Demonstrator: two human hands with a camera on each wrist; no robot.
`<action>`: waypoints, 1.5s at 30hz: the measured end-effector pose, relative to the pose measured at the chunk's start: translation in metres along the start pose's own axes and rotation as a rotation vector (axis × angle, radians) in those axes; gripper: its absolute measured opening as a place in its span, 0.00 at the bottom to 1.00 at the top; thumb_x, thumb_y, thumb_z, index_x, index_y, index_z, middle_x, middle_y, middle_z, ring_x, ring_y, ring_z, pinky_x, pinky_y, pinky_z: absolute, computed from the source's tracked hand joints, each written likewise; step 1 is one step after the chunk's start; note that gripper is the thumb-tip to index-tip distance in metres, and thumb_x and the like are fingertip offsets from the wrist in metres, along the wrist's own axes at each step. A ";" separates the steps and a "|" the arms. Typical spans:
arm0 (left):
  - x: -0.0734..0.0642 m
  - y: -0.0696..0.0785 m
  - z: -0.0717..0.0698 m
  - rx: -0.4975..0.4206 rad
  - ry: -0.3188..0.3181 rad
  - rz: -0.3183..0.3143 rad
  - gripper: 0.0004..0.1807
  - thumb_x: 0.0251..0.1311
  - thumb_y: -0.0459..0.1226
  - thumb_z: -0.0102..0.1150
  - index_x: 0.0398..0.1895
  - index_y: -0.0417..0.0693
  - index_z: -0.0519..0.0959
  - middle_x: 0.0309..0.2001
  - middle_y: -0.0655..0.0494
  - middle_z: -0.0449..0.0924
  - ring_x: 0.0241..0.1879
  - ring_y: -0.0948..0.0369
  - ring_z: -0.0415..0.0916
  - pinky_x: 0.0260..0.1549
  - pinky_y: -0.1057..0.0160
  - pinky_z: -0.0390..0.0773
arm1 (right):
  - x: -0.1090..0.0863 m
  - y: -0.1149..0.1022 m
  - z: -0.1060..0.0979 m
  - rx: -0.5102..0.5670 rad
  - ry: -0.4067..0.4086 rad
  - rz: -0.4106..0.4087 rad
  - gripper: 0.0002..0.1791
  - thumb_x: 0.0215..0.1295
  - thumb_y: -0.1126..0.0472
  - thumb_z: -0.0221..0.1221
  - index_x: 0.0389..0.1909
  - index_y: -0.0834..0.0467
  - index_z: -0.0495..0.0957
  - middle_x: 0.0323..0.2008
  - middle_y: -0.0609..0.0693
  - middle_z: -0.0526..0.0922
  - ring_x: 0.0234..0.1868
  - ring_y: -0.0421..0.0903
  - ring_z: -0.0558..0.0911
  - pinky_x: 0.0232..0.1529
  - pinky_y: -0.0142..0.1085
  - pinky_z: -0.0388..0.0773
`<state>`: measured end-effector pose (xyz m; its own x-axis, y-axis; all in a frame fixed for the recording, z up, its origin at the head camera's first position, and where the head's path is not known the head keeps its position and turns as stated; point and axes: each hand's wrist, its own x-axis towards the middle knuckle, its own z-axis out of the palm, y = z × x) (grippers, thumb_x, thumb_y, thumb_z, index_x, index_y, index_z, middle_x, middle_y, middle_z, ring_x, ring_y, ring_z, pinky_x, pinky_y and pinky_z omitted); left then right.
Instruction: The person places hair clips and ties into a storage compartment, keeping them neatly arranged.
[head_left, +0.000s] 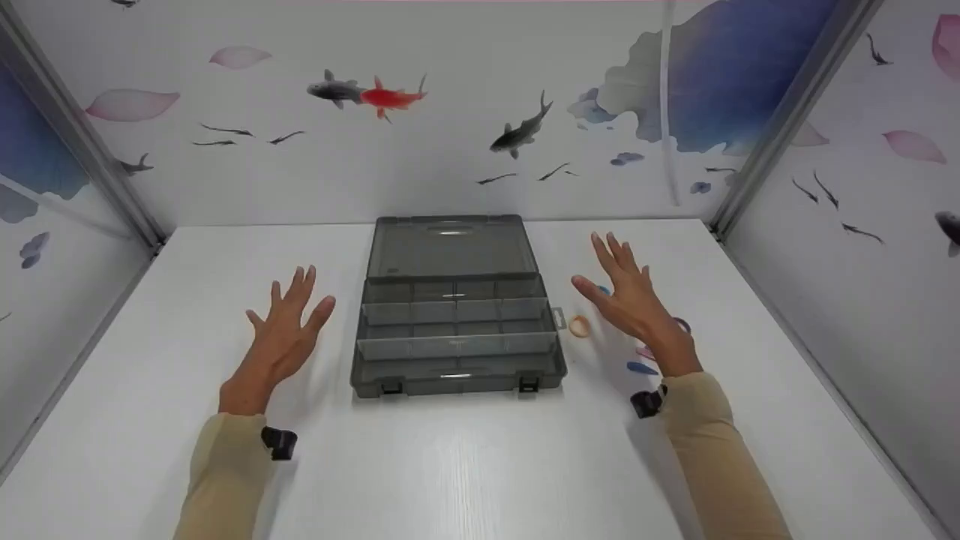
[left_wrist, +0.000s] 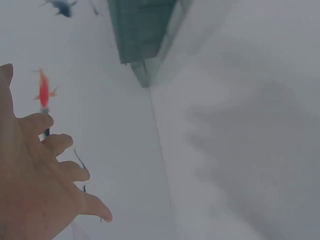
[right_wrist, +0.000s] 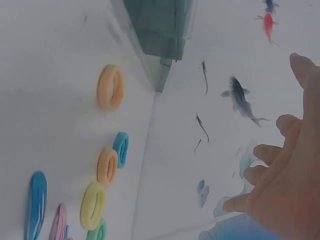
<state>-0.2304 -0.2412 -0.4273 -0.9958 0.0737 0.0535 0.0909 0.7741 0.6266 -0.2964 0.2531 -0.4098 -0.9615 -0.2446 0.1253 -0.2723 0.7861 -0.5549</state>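
Observation:
A grey see-through compartment box [head_left: 457,386] stands on the table with its lid [head_left: 450,255] folded back. My left hand [head_left: 281,337] is held above the table to the left of the box, fingers spread and holding nothing. On the other side my right hand [head_left: 634,300] hovers, also spread and without anything in it. Beneath and beside it lie small hair ties, among them an orange hair tie [right_wrist: 103,89], a blue hair tie [right_wrist: 118,147] and a yellow hair tie [right_wrist: 86,207]. A blue hair clip [right_wrist: 36,205] and a pink hair clip [right_wrist: 61,220] lie nearby.
The white table [head_left: 465,465] meets a printed back wall [head_left: 450,172] with fish and leaf pictures. Metal corner posts [head_left: 795,112] border the side walls. A black wrist camera [head_left: 279,442] sits at the left sleeve, with another [head_left: 646,403] at the right.

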 end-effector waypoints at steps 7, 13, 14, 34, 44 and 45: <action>-0.016 0.006 0.023 -0.393 0.071 -0.001 0.35 0.77 0.59 0.28 0.81 0.67 0.35 0.82 0.61 0.31 0.82 0.51 0.27 0.77 0.36 0.29 | -0.011 -0.002 0.009 0.207 0.042 0.054 0.41 0.74 0.35 0.47 0.81 0.40 0.42 0.82 0.49 0.41 0.83 0.55 0.40 0.78 0.64 0.42; -0.021 0.001 0.042 -0.639 0.019 0.046 0.32 0.80 0.52 0.26 0.82 0.58 0.41 0.83 0.55 0.38 0.81 0.45 0.39 0.76 0.35 0.50 | -0.014 0.007 0.013 0.336 0.105 0.050 0.39 0.72 0.43 0.57 0.78 0.52 0.57 0.79 0.57 0.55 0.79 0.58 0.55 0.76 0.57 0.61; -0.021 0.000 0.043 -0.662 0.009 0.032 0.32 0.80 0.53 0.27 0.82 0.58 0.43 0.83 0.53 0.40 0.81 0.44 0.42 0.74 0.34 0.54 | -0.014 0.009 0.013 0.356 0.112 0.046 0.38 0.72 0.45 0.58 0.77 0.53 0.58 0.78 0.57 0.57 0.78 0.58 0.58 0.75 0.56 0.62; -0.028 -0.013 0.054 -0.671 -0.218 -0.171 0.35 0.74 0.43 0.52 0.80 0.49 0.53 0.79 0.37 0.51 0.76 0.38 0.54 0.55 0.48 0.83 | -0.012 0.038 0.042 0.350 -0.130 0.295 0.43 0.66 0.49 0.66 0.76 0.58 0.59 0.72 0.63 0.66 0.70 0.61 0.69 0.66 0.55 0.72; -0.027 -0.014 0.053 -0.694 -0.229 -0.180 0.35 0.73 0.41 0.54 0.80 0.49 0.54 0.79 0.38 0.51 0.76 0.38 0.54 0.51 0.50 0.85 | -0.001 0.034 0.057 0.276 -0.120 0.420 0.36 0.63 0.58 0.68 0.71 0.62 0.68 0.68 0.65 0.69 0.68 0.61 0.71 0.68 0.53 0.72; -0.027 -0.014 0.053 -0.694 -0.229 -0.177 0.36 0.73 0.41 0.54 0.80 0.49 0.54 0.79 0.38 0.51 0.76 0.38 0.54 0.51 0.50 0.85 | 0.000 0.033 0.057 0.264 -0.115 0.418 0.34 0.63 0.59 0.68 0.69 0.62 0.70 0.67 0.65 0.69 0.67 0.61 0.71 0.68 0.53 0.72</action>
<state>-0.2042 -0.2208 -0.4786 -0.9624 0.1731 -0.2092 -0.1698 0.2177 0.9611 -0.3033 0.2467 -0.4756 -0.9718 -0.0122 -0.2357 0.1685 0.6635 -0.7290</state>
